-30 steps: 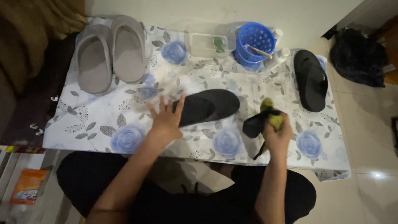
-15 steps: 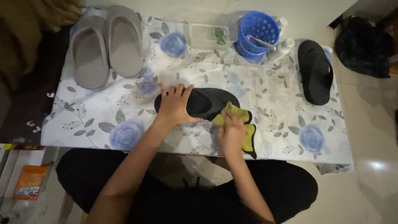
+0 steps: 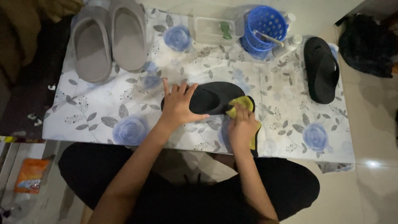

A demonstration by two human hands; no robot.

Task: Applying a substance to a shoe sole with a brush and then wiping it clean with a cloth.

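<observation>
A black slipper (image 3: 215, 96) lies on its side across the middle of the flower-patterned tablecloth (image 3: 103, 108). My left hand (image 3: 179, 104) rests flat on the slipper's left end, fingers spread, pressing it down. My right hand (image 3: 241, 126) is closed on a yellow cloth (image 3: 242, 103) with a dark backing and presses it against the slipper's right end near the front edge of the table. The cloth's lower part hangs past my palm.
The second black slipper (image 3: 320, 68) lies at the right edge. Two grey slippers (image 3: 108, 39) sit at the back left. A blue perforated basket (image 3: 264, 25), a clear box (image 3: 212, 30) and a white bottle (image 3: 287, 45) stand at the back. An orange packet (image 3: 30, 175) lies on the floor.
My right hand brought the yellow cloth from the table's front right onto the slipper's right end. My left hand moved onto the slipper, which shifted slightly left.
</observation>
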